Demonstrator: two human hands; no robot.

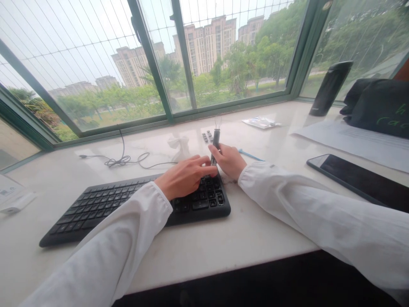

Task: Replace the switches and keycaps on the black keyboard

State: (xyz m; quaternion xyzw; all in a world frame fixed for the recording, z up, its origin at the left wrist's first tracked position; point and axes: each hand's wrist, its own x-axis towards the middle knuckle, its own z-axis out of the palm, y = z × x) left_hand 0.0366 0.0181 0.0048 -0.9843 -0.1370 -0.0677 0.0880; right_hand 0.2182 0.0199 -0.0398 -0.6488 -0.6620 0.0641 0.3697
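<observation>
From the head camera, two bare hands in two white sleeves work over one black keyboard (96,202), which lies slightly aslant on a pale bench (262,230) below a window. There is one slim dark tool (216,137) with thin wires rising from its top; it stands nearly upright over the right end of the keyboard. Just behind it lies one cluster of small dark keycaps (207,137), too small to count surely. Also on the bench are one crumpled white tissue (180,146), one coiled cable (123,160), one thin blue strip (251,154), one flat packet (261,123), one dark phone (361,175), one black bottle (332,87) and one dark bag (377,104) with green lettering, resting by white paper (358,143).

The left forearm slants up from the lower left, across the keyboard. The left hand (185,177) is palm down, fingers bent toward the tool's lower end; whether its grip is pinched on anything, I cannot tell. The right forearm reaches in from the lower right. The right hand (230,161) is turned on its side, its grip closed around the tool, thumb lying against the shaft.
</observation>
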